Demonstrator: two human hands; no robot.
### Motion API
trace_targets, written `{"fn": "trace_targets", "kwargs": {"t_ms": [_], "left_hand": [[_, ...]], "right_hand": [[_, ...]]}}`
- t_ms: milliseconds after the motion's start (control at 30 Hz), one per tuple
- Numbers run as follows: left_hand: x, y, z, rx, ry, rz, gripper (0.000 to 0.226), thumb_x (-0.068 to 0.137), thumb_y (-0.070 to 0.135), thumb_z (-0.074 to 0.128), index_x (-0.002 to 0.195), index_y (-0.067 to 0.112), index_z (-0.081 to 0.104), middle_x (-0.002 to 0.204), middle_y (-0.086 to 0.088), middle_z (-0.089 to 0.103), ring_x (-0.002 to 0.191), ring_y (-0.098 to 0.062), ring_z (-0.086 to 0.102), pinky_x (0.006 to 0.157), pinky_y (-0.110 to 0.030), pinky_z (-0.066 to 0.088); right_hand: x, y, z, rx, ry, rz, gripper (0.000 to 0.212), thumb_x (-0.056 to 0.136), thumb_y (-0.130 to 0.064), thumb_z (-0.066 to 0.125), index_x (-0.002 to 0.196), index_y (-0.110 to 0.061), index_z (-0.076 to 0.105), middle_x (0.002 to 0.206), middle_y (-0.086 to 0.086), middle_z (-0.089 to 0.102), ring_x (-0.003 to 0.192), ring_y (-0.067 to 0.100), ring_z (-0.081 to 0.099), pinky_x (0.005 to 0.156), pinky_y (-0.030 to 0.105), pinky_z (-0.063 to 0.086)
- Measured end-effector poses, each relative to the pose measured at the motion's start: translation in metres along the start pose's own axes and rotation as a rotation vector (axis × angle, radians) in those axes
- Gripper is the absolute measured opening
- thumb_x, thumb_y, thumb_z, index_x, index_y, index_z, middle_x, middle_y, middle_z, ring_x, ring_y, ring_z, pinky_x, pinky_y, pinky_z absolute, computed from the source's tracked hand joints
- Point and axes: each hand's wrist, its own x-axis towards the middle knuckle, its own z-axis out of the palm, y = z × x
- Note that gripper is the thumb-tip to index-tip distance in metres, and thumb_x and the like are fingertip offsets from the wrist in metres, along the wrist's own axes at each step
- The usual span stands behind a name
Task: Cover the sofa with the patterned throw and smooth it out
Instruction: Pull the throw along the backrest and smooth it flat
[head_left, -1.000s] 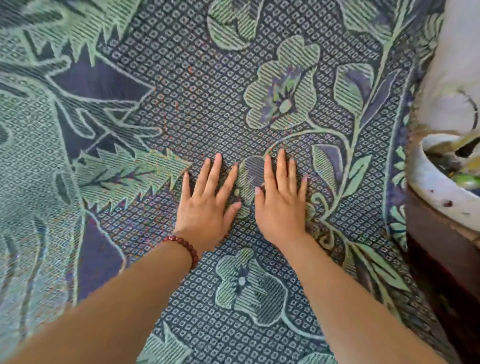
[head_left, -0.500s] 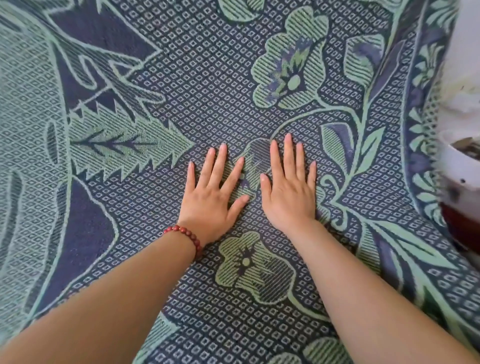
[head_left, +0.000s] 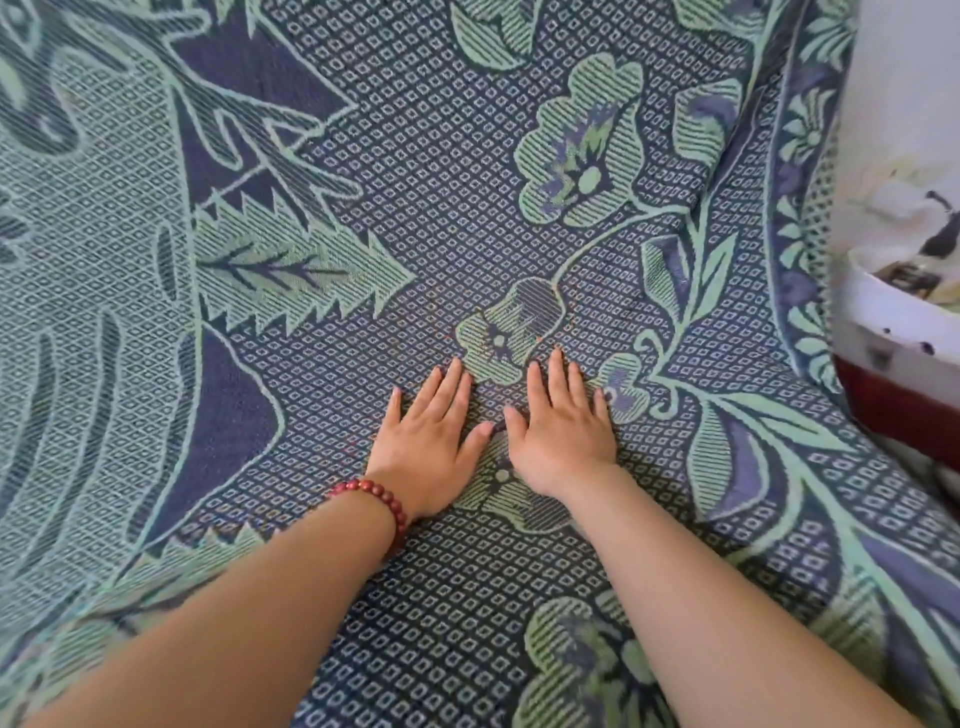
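Our left hand (head_left: 423, 447) and right hand (head_left: 561, 434) lie flat, fingers straight, on the patterned throw (head_left: 467, 182), so we reckon it's draped and only the smoothing's left.

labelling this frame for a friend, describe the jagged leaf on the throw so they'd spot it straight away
Start with the blue and green patterned throw that fills the view, then find the left hand pressed flat on it. The jagged leaf lies up and to the left of that hand, pointing right. Unlike the rounded flowers nearby, its edges are saw-toothed.
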Motion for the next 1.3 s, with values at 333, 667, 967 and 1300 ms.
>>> {"fn": "trace_targets", "kwargs": {"t_ms": [333, 667, 967, 1300], "left_hand": [[0.016, -0.001, 0.012, 0.03, -0.035, -0.017, 0.067, 0.093, 0.058, 0.001, 0.145, 0.022, -0.021, 0.15, 0.01, -0.031, 0.138, -0.006, -0.026, 0.114, -0.041, -0.015], [-0.022, 0.002, 0.006, 0.046, -0.131, 0.002, 0.058, 0.098, 0.043, 0.002, 0.148, 0.019, -0.015, 0.154, 0.006, -0.023, 0.141, -0.01, -0.019, 0.115, -0.039, -0.012], [0.005, -0.001, 0.021, 0.028, -0.101, -0.037, 0.06, 0.097, 0.047, 0.0, 0.149, 0.021, -0.013, 0.154, 0.01, -0.022, 0.141, -0.005, -0.018, 0.113, -0.036, -0.013], [-0.054, -0.028, -0.014, 0.065, -0.056, -0.115, 0.06, 0.098, 0.046, 0.005, 0.15, 0.019, -0.007, 0.156, 0.008, -0.014, 0.142, -0.007, -0.014, 0.113, -0.039, -0.014]], "right_hand": [[0.018, 0.008, 0.013, -0.002, -0.071, -0.024, 0.064, 0.097, -0.049, 0.009, 0.148, -0.021, -0.019, 0.151, 0.0, -0.033, 0.141, 0.017, -0.026, 0.116, 0.044, -0.01], [-0.018, -0.038, 0.009, 0.035, -0.181, -0.034, 0.061, 0.101, -0.037, 0.013, 0.15, -0.008, -0.008, 0.156, 0.008, -0.02, 0.145, 0.025, -0.013, 0.118, 0.043, -0.001], [0.01, -0.02, 0.021, 0.045, -0.201, -0.046, 0.06, 0.1, -0.04, 0.009, 0.149, -0.012, -0.011, 0.156, 0.004, -0.022, 0.145, 0.021, -0.015, 0.118, 0.04, -0.003], [-0.028, -0.069, -0.002, 0.129, -0.214, -0.102, 0.057, 0.101, -0.035, 0.011, 0.151, -0.01, -0.003, 0.158, 0.003, -0.015, 0.146, 0.023, -0.005, 0.118, 0.044, 0.005]]}}
